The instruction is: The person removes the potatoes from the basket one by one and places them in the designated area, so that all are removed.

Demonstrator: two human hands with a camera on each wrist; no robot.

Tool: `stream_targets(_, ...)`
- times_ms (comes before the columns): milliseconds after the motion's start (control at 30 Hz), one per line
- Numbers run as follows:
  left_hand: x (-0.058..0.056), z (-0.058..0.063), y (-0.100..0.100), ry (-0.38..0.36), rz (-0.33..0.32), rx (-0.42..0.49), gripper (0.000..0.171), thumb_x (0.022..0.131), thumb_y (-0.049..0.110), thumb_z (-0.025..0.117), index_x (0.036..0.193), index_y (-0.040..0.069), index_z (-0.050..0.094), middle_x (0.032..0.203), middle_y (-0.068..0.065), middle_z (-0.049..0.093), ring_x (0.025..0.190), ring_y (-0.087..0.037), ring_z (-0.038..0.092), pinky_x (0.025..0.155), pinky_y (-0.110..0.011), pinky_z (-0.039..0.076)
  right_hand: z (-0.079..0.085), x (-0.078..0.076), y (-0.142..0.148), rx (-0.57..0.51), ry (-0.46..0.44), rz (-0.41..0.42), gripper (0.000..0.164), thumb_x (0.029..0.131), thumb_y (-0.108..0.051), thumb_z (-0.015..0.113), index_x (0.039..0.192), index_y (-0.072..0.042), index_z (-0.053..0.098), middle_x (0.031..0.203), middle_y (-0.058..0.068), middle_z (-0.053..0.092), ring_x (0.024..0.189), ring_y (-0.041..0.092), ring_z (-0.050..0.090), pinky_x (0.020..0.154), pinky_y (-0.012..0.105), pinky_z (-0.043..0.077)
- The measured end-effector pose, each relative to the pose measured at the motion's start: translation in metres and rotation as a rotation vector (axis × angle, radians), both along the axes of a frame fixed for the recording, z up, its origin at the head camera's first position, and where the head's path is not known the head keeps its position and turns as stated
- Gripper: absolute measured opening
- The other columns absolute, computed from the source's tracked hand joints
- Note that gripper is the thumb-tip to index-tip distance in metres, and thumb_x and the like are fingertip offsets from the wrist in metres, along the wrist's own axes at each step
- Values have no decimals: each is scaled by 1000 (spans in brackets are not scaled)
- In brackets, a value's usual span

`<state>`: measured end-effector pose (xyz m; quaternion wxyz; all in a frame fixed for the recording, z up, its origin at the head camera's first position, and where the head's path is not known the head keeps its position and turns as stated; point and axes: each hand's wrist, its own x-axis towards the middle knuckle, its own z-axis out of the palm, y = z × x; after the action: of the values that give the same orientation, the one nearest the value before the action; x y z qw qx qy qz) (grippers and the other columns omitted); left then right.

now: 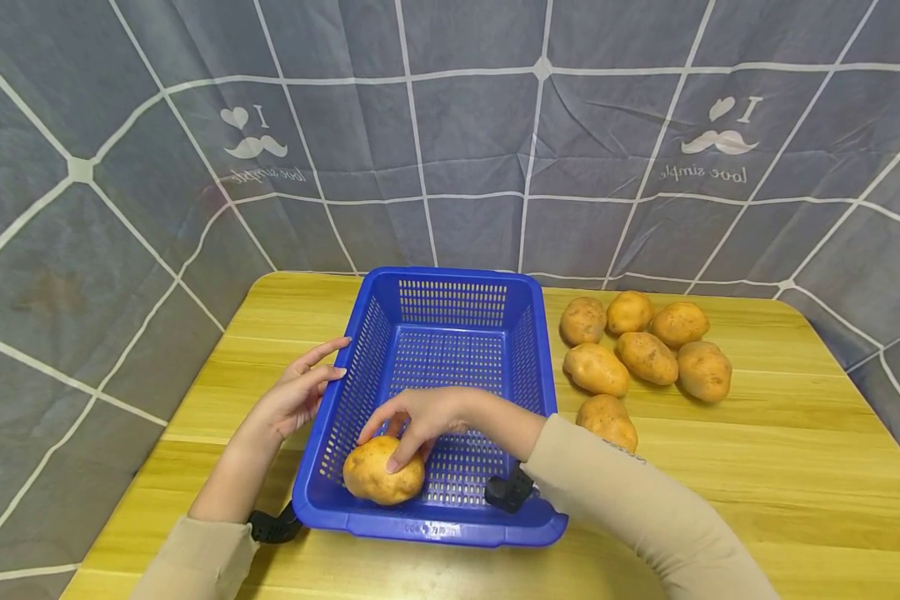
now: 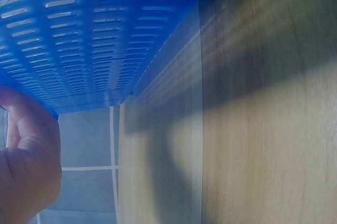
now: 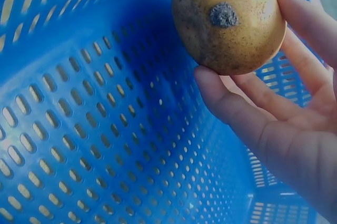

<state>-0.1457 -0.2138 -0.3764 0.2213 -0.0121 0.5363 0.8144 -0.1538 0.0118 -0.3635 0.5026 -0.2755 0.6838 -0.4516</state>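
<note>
Near the front left corner inside a blue plastic basket (image 1: pixel 429 530), my right hand (image 1: pixel 437 415) grips a yellow-brown potato (image 1: pixel 375 477) between thumb and fingers. The right wrist view shows this potato (image 3: pixel 226 29) with a dark rough spot on its skin, the thumb and fingers around its sides. Whether it touches the basket floor I cannot tell. My left hand (image 1: pixel 294 402) is at the basket's left rim, its fingertips touching the edge from outside. From the left wrist, part of that hand (image 2: pixel 31 155) shows beside the slotted basket wall (image 2: pixel 89 39).
Several loose potatoes (image 1: pixel 647 357) lie grouped on the wooden table (image 1: pixel 780 467) to the right of the basket. One potato (image 1: pixel 607 421) is close to my right sleeve (image 1: pixel 630 492). A grey checked cloth (image 1: pixel 472 150) hangs behind the table and along its sides.
</note>
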Motion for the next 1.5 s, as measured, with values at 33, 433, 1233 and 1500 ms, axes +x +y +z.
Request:
stream_targets(33,0,0,0,-1,1,3,40,92,-4,43,110,27,61,85,-6,67,66,-14,67,57,-25,57,1,0,0,-5,-2,-3,48,75,6,72,119,-10,62,97,6,61,82,14,59,61,29,56)
stream_targets(433,-1,0,0,-11,2,4,40,92,-4,44,110,27,61,87,-7,68,68,-16,68,58,-26,57,11,-3,13,-58,-30,-75,48,76,4,72,121,-8,60,101,9,60,86,17,59,65,34,57)
stream_targets(1233,-1,0,-1,-11,-12,4,39,93,-3,45,111,27,61,90,-8,67,68,-16,68,58,-26,57,32,-6,46,-151,-48,-255,50,79,2,68,127,-5,54,112,13,58,93,24,61,71,41,57)
stream_targets(1500,-1,-1,0,-8,-18,9,41,93,-4,44,111,28,61,86,-7,66,65,-14,66,56,-24,56,38,-5,55,-171,-10,-298,50,79,2,67,127,-5,54,105,14,57,88,23,61,68,39,58)
